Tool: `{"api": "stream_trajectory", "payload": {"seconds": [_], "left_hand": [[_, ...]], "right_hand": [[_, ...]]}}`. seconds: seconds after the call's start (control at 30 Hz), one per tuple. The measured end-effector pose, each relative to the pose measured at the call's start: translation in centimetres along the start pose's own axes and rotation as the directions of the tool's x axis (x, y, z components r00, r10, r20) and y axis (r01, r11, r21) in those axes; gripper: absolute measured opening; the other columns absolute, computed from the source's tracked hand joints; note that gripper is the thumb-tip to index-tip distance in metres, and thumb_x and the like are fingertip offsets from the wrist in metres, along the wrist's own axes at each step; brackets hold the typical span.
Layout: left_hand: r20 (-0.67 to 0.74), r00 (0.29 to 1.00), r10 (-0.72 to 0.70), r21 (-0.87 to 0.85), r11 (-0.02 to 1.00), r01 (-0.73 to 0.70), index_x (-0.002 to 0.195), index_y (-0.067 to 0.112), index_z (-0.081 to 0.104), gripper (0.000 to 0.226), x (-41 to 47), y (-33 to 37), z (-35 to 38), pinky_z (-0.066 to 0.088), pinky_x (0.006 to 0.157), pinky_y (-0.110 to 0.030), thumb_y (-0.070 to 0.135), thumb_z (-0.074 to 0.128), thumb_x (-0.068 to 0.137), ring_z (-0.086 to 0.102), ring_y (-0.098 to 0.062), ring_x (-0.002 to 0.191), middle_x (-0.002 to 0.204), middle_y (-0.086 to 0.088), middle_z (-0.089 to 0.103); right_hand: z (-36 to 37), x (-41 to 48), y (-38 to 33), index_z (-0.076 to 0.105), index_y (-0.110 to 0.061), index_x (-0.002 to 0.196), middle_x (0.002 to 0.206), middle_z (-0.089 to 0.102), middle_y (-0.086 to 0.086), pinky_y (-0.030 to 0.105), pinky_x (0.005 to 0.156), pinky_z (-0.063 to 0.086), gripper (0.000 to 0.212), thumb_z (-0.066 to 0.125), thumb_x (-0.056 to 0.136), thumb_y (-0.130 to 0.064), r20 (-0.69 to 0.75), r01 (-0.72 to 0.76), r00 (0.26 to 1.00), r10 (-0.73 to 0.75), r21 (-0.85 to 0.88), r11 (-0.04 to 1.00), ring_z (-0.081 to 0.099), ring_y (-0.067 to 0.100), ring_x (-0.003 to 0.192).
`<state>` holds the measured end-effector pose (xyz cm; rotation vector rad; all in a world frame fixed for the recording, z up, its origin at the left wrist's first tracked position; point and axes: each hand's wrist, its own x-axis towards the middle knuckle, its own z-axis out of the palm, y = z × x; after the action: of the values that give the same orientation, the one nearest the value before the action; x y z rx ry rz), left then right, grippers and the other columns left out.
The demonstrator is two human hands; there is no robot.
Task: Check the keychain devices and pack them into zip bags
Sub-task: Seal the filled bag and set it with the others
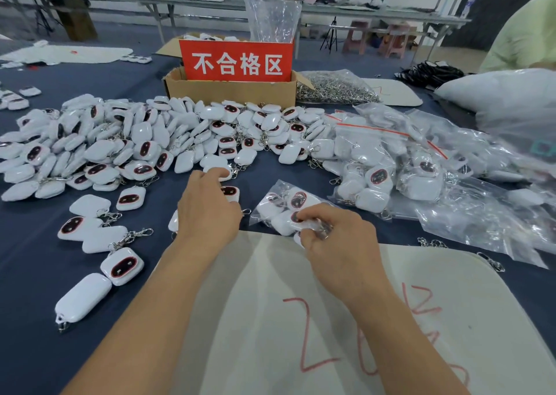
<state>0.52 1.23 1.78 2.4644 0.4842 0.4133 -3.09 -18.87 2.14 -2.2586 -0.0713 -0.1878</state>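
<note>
A big heap of white keychain devices (126, 141) with dark red-rimmed screens covers the blue table's left and middle. My left hand (207, 211) reaches forward, its fingertips touching a white device (221, 173) at the heap's near edge; another device (231, 193) lies just under the hand. My right hand (328, 235) pinches the near end of a clear zip bag (285, 208) that holds several devices and lies on the table. The fingers hide the bag's mouth.
A cardboard box (231, 92) with a red sign stands behind the heap. Filled zip bags (391, 159) pile up at the right, with a bag of metal clasps (334, 89) behind. A white mat (301, 319) with red writing lies near me. Another person's sleeve (523, 33) is far right.
</note>
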Motion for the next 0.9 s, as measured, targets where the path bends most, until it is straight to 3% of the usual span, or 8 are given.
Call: {"api": "stream_trajectory", "payload": {"seconds": [0.1,0.2,0.4,0.5,0.6,0.67,0.77,0.9], "left_hand": [[0.038,0.999,0.002,0.149,0.989,-0.008,0.136,0.015,0.060,0.041,-0.1,-0.3,0.1,0.040,0.095,-0.039,0.025,0.057,0.097,0.050,-0.033,0.119,0.135,-0.010,0.050],[0.042,0.999,0.026,0.152,0.988,-0.032,0.134,0.016,0.060,0.038,-0.1,-0.2,0.2,0.040,0.097,-0.043,0.022,0.057,0.097,0.050,-0.033,0.120,0.133,-0.010,0.055],[-0.186,0.982,0.019,-0.199,0.978,-0.057,0.117,0.026,0.060,0.040,-0.3,0.1,0.0,0.038,0.079,-0.026,0.000,0.068,0.088,0.053,-0.017,0.093,0.115,0.003,0.052],[-0.256,0.967,0.004,-0.517,0.844,-0.140,0.103,0.036,0.066,0.035,-1.0,1.3,-0.8,0.045,0.067,-0.007,0.007,0.077,0.086,0.065,0.002,0.085,0.102,0.014,0.065],[-0.026,0.999,0.044,-0.811,0.583,-0.047,0.101,0.031,0.072,0.046,-2.2,3.2,-0.9,0.053,0.067,-0.012,-0.004,0.085,0.075,0.073,0.001,0.079,0.091,0.016,0.077],[0.121,0.978,0.171,-0.879,0.477,0.026,0.099,0.021,0.075,0.047,-3.2,4.1,-0.5,0.057,0.068,-0.018,-0.015,0.083,0.070,0.077,-0.011,0.082,0.091,0.004,0.080],[0.209,0.930,0.303,-0.892,0.448,0.055,0.097,0.012,0.079,0.038,-4.0,4.5,0.1,0.063,0.069,-0.032,-0.014,0.084,0.071,0.079,-0.027,0.083,0.093,-0.010,0.080],[0.233,0.915,0.330,-0.875,0.481,0.049,0.097,0.013,0.081,0.037,-3.9,4.3,0.2,0.065,0.076,-0.043,-0.014,0.083,0.072,0.078,-0.033,0.086,0.094,-0.013,0.080]], "right_hand": [[0.0,0.2,0.2,0.078,-0.037,0.093,0.087,0.069,-0.026,0.008,0.071,0.043,0.026,0.066,0.086,-0.015,-0.004,0.002,1.000,-0.002,0.037,0.999,0.056,-0.011,0.093],[0.0,0.3,0.2,0.077,-0.038,0.094,0.091,0.070,-0.026,0.023,0.078,0.051,0.025,0.065,0.087,-0.017,0.007,-0.027,1.000,0.027,0.054,0.998,0.061,0.000,0.088],[-0.1,0.3,0.1,0.076,-0.038,0.095,0.093,0.071,-0.023,0.035,0.084,0.056,0.024,0.064,0.087,-0.018,0.016,-0.049,0.999,0.048,0.061,0.997,0.064,0.007,0.087],[-0.1,0.1,0.0,0.076,-0.039,0.097,0.097,0.072,-0.022,0.031,0.086,0.054,0.021,0.064,0.086,-0.026,-0.007,-0.003,1.000,0.003,0.063,0.998,0.063,0.006,0.096],[-0.3,-0.1,-0.4,0.072,-0.051,0.114,0.113,0.070,-0.031,0.014,0.095,0.046,0.035,0.071,0.082,-0.037,-0.140,0.082,0.989,-0.046,0.270,0.959,0.060,-0.008,0.112],[-0.6,0.3,-0.6,0.073,-0.044,0.118,0.117,0.073,-0.025,0.021,0.096,0.051,0.037,0.073,0.082,-0.037,-0.102,0.090,0.994,-0.046,0.485,0.870,0.066,-0.006,0.111],[-0.7,0.9,-0.7,0.079,-0.028,0.111,0.106,0.080,-0.004,0.037,0.092,0.059,0.025,0.063,0.092,-0.028,0.087,0.021,0.991,-0.100,0.643,0.766,0.075,0.016,0.102],[-0.7,1.3,-0.5,0.081,-0.030,0.102,0.097,0.080,0.001,0.041,0.087,0.063,0.024,0.060,0.094,-0.022,0.119,-0.011,0.989,-0.083,0.632,0.775,0.077,0.021,0.092]]}}
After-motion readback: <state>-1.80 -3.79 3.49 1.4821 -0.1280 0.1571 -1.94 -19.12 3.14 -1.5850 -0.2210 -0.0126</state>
